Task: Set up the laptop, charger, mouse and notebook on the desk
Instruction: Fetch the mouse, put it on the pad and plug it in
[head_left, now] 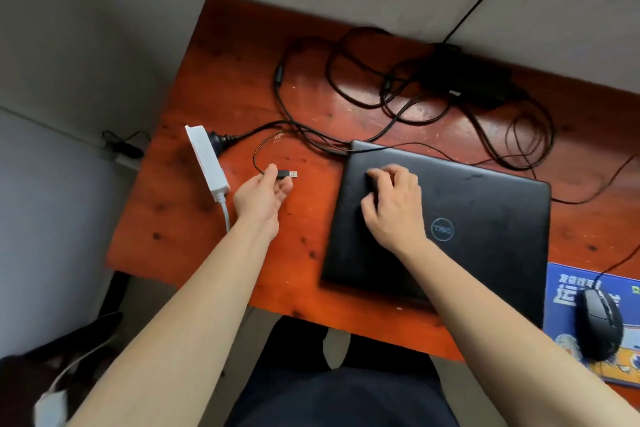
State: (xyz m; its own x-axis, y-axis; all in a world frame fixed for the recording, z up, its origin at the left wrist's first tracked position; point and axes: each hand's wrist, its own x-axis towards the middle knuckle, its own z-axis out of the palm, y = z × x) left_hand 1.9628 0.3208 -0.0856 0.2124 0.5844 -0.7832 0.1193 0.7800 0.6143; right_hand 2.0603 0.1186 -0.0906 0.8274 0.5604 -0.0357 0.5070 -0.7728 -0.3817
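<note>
A closed black laptop [485, 218] lies on the red-brown wooden desk [242, 87]. My right hand [393, 204] rests on its lid near the left side, fingers bent. My left hand [263, 192] holds a black USB plug [286, 174] of a thin cable, left of the laptop, metal end pointing right. The black charger brick [467, 78] sits at the back of the desk amid tangled black cables [346, 94]. A black mouse [601, 328] sits on a blue mouse pad [568, 291] at the right edge. No notebook is visible.
A white power strip [207, 159] lies at the desk's left side with a black plug in its far end and a white cord running off the front. Grey wall behind. My legs are under the desk's front edge; a dark bag lies on the floor at lower left.
</note>
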